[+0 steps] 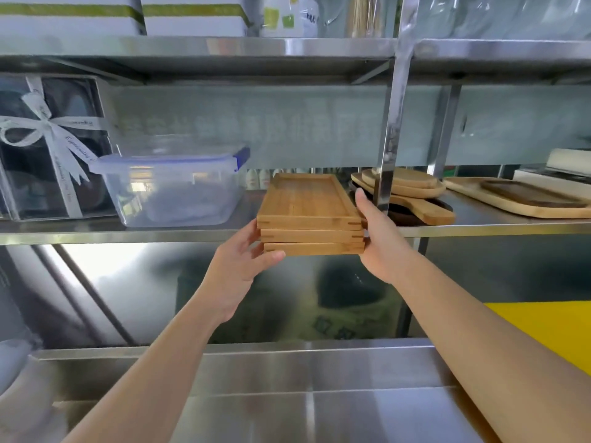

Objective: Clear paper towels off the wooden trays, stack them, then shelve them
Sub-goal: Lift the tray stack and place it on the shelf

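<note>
Head cam is showing both hands holding a stack of three trays [309, 215] right at the shelf [192, 233] lip: left hand [238, 262] is gripping the near left corner, right hand [375, 233] is clamping the right side. No paper towels on them that I can see. I'd be keeping the stack level and sliding it straight back into the gap between the tub [174, 187] and the boards [406, 193], watching that steel post [391, 139] by the right thumb. Room's all stainless racking, with a steel bench [287, 394] below.

No legible text anywhere.
</note>
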Action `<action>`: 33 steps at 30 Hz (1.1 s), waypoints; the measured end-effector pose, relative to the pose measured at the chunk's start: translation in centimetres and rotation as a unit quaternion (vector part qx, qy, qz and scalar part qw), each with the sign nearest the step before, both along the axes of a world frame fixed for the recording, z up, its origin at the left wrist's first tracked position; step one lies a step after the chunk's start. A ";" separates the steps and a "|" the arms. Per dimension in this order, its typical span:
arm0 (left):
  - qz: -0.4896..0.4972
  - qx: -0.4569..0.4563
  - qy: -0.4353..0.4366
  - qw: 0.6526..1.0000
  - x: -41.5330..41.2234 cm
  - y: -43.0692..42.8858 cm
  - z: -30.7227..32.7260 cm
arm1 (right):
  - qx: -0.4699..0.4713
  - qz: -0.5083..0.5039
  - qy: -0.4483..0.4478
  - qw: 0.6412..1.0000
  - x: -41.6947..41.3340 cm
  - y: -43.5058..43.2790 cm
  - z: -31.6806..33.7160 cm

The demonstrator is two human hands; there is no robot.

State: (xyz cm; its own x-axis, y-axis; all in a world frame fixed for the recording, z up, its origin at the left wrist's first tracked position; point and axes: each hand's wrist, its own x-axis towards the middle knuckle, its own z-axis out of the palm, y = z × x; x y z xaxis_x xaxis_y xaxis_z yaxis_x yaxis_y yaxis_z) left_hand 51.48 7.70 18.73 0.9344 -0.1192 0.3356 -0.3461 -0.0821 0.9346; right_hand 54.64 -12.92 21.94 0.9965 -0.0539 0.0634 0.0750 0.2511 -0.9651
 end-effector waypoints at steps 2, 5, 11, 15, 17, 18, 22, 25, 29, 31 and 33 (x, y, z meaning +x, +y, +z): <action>0.018 0.010 -0.009 1.000 0.0 -0.2 -0.3 | -0.065 0.085 -0.074 0.991 -1.2 -0.5 -1.3; 0.048 0.018 -0.032 0.998 0.0 -0.7 -0.8 | -0.221 0.119 -0.111 0.962 -2.2 -1.3 -2.7; 0.094 0.008 -0.056 0.994 0.9 -1.1 -0.9 | -0.326 0.033 -0.145 0.934 -2.6 -1.6 -2.7; 0.125 0.030 -0.055 0.990 1.3 -1.3 -0.8 | -0.378 0.041 -0.150 0.913 -1.7 -1.4 -2.6; 0.140 0.051 -0.050 0.988 1.8 -1.5 -0.6 | -0.380 0.048 -0.147 0.912 -0.9 -1.4 -2.6; 0.145 0.062 -0.050 0.986 2.0 -1.6 -0.5 | -0.383 0.046 -0.142 0.912 -0.4 -1.5 -2.6; 0.179 0.132 -0.057 0.973 3.5 -1.6 -0.5 | -0.479 -0.019 -0.108 0.871 1.6 -1.8 -3.0; 0.235 0.207 -0.050 0.949 4.9 -1.5 -0.2 | -0.536 -0.051 -0.109 0.836 2.3 -1.6 -2.3; 0.238 0.168 -0.054 0.955 6.6 -1.7 0.1 | -0.576 -0.081 -0.092 0.808 3.1 -1.3 -1.7; 0.234 0.139 -0.065 0.960 7.1 -1.4 0.0 | -0.567 -0.079 -0.092 0.815 3.4 -0.9 -1.9; 0.237 0.119 -0.073 0.961 7.5 -1.1 -0.3 | -0.552 -0.064 -0.100 0.825 3.7 -0.5 -2.2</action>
State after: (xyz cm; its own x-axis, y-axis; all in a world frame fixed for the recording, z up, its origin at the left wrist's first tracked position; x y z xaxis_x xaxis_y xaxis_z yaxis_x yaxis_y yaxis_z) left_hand 58.97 6.59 18.40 0.8478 0.2196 0.4828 -0.3426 -0.4680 0.8146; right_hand 58.34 -13.46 19.74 0.9507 0.0425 0.3073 0.2184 -0.7951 -0.5657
